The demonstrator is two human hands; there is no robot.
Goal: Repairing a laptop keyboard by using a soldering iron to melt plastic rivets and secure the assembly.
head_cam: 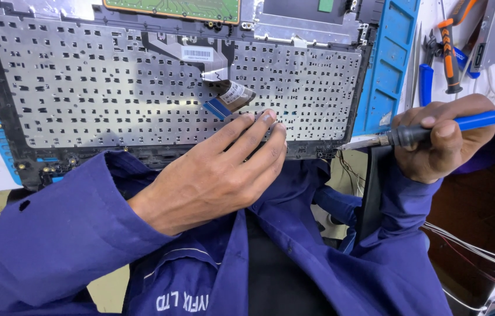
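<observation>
A white rectangular label (197,54) sits top-centre on the keyboard backplate (112,88), above a ribbon cable (227,98). The left hand (218,172) rests open, fingertips on the plate; the right hand (443,140) grips a blue-handled soldering iron (429,131) at the plate's lower right edge.

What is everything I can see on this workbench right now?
Keyboard backplate: one, silver metal in a black frame, centre, underside up.
Ribbon cable: one, brown with a blue tip, on the backplate.
Work mat: one, blue, under the frame.
Circuit board: one, green, top edge.
Pliers: one, orange and black handles, top right.
Soldering iron: one, blue handle, metal tip at the frame's right corner.
Wires: several, white and red, lower right.
Left hand: fingers resting on the backplate.
Right hand: grips the soldering iron.
</observation>
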